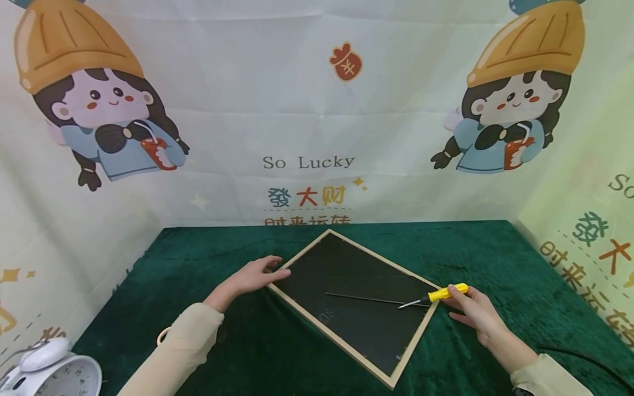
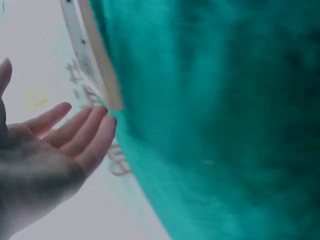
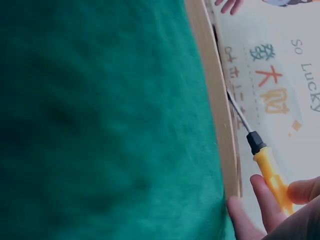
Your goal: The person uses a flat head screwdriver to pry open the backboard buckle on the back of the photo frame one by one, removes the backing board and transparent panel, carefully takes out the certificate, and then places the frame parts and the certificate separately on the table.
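Note:
A black board (image 1: 356, 275) with a pale wooden frame (image 1: 332, 335) lies turned cornerwise on the green cloth. My left hand (image 1: 255, 275) is at its left corner, thumb over the edge. In the left wrist view, that hand (image 2: 60, 145) has its fingers loosely extended, fingertips by the frame's corner (image 2: 107, 82); whether they touch is hard to tell. My right hand (image 1: 477, 313) pinches the yellow handle of a screwdriver (image 1: 441, 295) near the right corner. The screwdriver's (image 3: 267, 167) thin metal shaft points left over the board, its tip near a thin straight line on the surface.
A white alarm clock (image 1: 59, 368) stands at the lower left. Behind the left sleeve shows part of a tan ring-shaped thing (image 1: 162, 335). A black cable (image 1: 589, 360) runs along the right side. Printed cloth (image 1: 307, 99) hangs behind the table.

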The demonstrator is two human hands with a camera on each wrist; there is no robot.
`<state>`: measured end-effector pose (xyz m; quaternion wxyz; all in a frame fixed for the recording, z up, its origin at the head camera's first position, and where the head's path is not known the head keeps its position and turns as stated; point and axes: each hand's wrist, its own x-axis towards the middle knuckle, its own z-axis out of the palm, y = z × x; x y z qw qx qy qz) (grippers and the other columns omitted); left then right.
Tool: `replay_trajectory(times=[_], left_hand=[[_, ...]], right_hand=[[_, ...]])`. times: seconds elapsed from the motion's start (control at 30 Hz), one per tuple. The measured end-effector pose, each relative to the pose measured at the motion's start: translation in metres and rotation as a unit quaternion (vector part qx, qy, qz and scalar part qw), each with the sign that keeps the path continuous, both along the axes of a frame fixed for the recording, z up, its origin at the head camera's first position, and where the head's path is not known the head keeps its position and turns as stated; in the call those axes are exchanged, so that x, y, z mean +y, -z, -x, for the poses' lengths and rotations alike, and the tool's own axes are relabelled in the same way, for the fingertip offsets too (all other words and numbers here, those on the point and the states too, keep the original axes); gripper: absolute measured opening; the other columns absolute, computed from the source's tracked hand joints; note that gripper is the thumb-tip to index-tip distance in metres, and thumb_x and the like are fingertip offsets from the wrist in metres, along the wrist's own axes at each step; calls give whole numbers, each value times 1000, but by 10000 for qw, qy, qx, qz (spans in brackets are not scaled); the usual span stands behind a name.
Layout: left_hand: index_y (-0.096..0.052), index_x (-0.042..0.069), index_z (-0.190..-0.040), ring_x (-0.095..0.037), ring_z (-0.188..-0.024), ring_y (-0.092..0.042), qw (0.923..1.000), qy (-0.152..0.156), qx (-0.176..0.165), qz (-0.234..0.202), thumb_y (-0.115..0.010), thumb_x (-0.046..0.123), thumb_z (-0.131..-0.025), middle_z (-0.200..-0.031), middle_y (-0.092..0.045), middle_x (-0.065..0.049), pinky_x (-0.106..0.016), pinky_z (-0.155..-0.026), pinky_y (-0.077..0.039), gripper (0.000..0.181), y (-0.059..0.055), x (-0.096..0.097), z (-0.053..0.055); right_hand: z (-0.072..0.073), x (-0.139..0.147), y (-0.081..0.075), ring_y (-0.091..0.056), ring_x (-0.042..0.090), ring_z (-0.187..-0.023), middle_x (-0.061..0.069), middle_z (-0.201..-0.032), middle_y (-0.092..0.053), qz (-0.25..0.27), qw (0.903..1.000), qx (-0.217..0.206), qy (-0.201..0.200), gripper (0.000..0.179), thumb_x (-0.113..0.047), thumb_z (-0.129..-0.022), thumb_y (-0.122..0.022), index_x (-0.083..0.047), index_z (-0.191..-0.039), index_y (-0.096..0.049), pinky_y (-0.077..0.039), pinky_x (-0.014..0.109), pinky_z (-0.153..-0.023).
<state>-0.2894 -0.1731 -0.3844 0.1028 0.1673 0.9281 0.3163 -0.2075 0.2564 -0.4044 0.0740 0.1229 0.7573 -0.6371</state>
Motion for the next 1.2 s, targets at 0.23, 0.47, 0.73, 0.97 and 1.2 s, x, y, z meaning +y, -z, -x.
replay_trajectory(times=[0.23, 0.47, 0.73, 0.97, 1.2], left_hand=[[-40, -1, -128, -27, -95, -51, 9954, -359, -644, -605, -37, 53, -89, -114, -50, -16, -41, -76, -43, 67, 3, -11, 6], [-40, -5, -127, -25, -78, -61, 9891, -340, -1080, -938, -34, 53, -89, -93, -61, -16, -37, -68, -48, 69, 3, -16, -5], [-39, -10, -125, -28, -69, -63, 9688, 334, -2008, -1418, -32, 52, -90, -84, -62, -14, -37, -60, -50, 71, 3, -11, -34], [-43, -10, -123, -28, -71, -63, 9570, 616, -2355, -1579, -30, 51, -92, -85, -62, -13, -37, -60, -50, 70, 5, -7, -53], [-43, -10, -123, -26, -74, -62, 9558, 730, -2398, -1535, -38, 42, -93, -93, -59, -13, -36, -63, -50, 60, 6, -6, -59]], right_hand=[[-5, -8, 0, -58, 16, -90, 6, -94, -59, 360, 9993, -72, -104, 62, -36, -90, -48, 11, -125, -26, -48, 32, -73], [7, -6, 4, -49, 25, -104, 21, -117, -46, 265, 9996, 34, -102, 58, -34, -92, -43, 10, -127, -26, -46, 32, -78], [37, -1, 6, -36, 37, -115, 22, -116, -44, -157, 9984, 350, -407, 51, -32, -94, -39, 10, -122, -31, -43, 36, -82], [54, 2, 3, -36, 37, -115, 23, -117, -42, -228, 9964, 320, -750, 52, -31, -94, -39, 11, -123, -30, -41, 39, -84], [64, 4, 5, -35, 37, -116, 23, -119, -40, -233, 9956, 404, -818, 53, -31, -94, -40, 12, -124, -29, -40, 37, -85]])
